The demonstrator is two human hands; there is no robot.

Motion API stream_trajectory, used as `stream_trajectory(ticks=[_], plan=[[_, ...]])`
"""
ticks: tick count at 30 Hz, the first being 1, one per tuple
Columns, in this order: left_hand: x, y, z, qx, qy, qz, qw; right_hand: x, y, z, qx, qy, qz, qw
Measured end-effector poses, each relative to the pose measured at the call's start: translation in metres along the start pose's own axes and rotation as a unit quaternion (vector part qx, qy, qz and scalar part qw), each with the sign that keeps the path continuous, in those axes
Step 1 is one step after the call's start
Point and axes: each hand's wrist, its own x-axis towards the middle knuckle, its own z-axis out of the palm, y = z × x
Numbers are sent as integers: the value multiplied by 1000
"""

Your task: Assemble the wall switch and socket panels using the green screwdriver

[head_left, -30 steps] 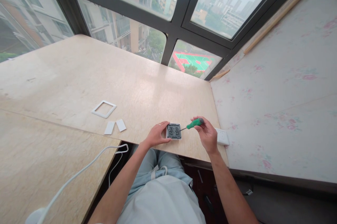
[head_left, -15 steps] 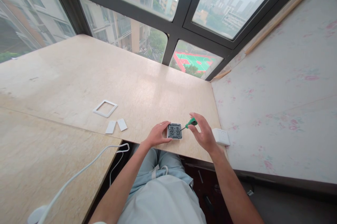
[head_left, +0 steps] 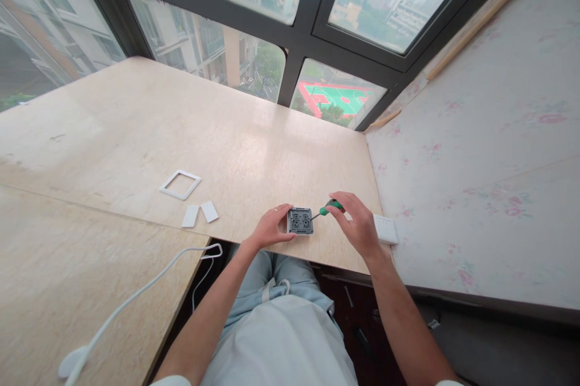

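A square wall switch module (head_left: 301,221), dark grey inside with a pale rim, lies near the front edge of the stone counter. My left hand (head_left: 272,226) grips its left side between thumb and fingers. In my right hand (head_left: 356,220) is a screwdriver (head_left: 327,209) with a green and black handle, held by the fingertips. Its thin shaft slants down to the left, and the tip meets the right part of the module. What exactly the tip touches is too small to tell.
Left on the counter (head_left: 244,156) lie a white square frame (head_left: 180,185) and two white switch covers (head_left: 190,216). A white socket box (head_left: 385,229) sits by the papered wall at right. A white cable (head_left: 140,292) crosses the left surface. Windows stand behind.
My right fingers have shifted round the screwdriver handle, and the handle has turned and tipped slightly. The view has moved a little. My left hand keeps its hold on the module.
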Motion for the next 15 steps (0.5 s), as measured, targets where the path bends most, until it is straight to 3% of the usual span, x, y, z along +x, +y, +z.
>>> stream_trajectory(ticks=[5,15], plan=[[0,0,0,-1,-2,-3,1000,-2,4,2,-18,9,-23,1000],[1,2,-1,-8,-5,-5,1000,-4,2,-16,122,-89,51,987]])
